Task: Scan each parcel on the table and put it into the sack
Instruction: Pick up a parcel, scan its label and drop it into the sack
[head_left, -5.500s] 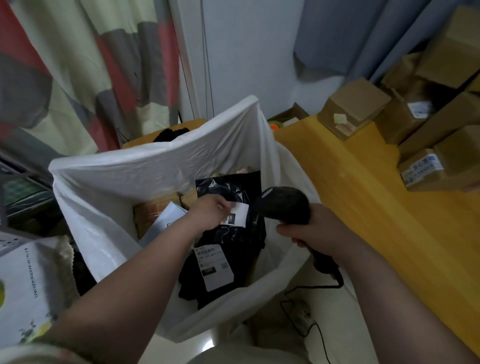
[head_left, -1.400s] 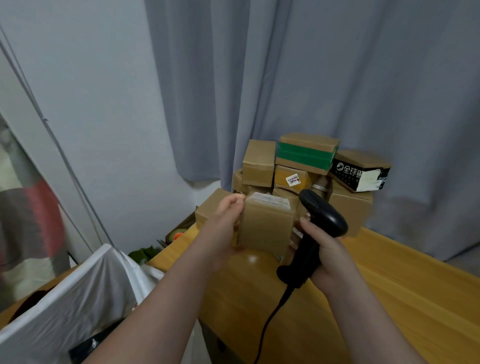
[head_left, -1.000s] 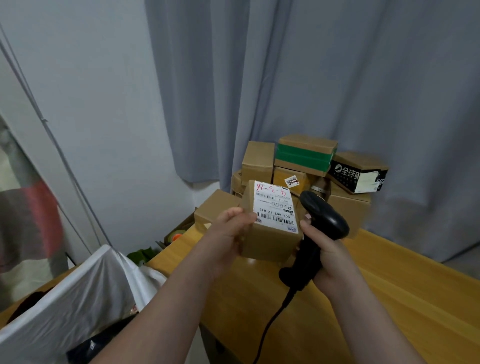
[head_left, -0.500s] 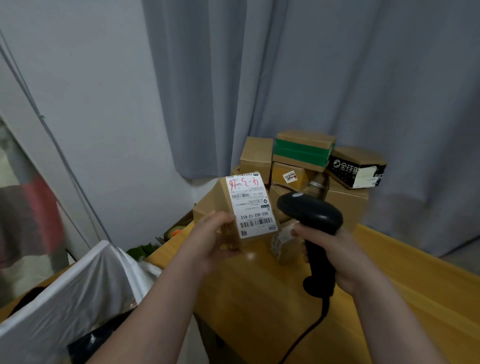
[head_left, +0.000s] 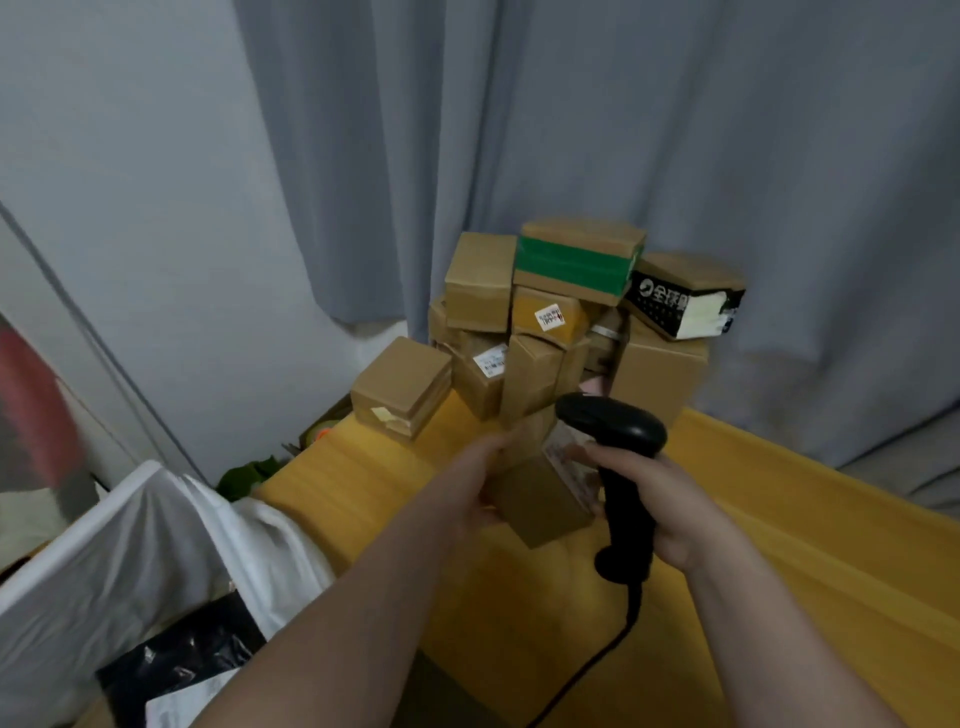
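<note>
My left hand (head_left: 475, 486) grips a small brown cardboard parcel (head_left: 537, 501) above the yellow table (head_left: 779, 545). The parcel is tilted, with its white label turned right towards the scanner. My right hand (head_left: 670, 512) holds the black corded barcode scanner (head_left: 618, 452) by its handle, the head just above and right of the parcel. The white sack (head_left: 140, 545) stands open at the lower left, with a black bagged parcel (head_left: 182, 670) inside. A pile of brown parcels (head_left: 545, 332) sits at the table's far end.
A lone brown box (head_left: 400, 387) sits at the table's left corner beside the pile. A black-and-white printed box (head_left: 685, 299) and a green-banded box (head_left: 576, 260) top the pile. Grey curtains hang behind. The scanner cable (head_left: 597, 670) drops over the table's front edge.
The parcel has come down and towards me, and it has turned so its label no longer faces me. The scanner has tipped upright, close against the parcel's right side.
</note>
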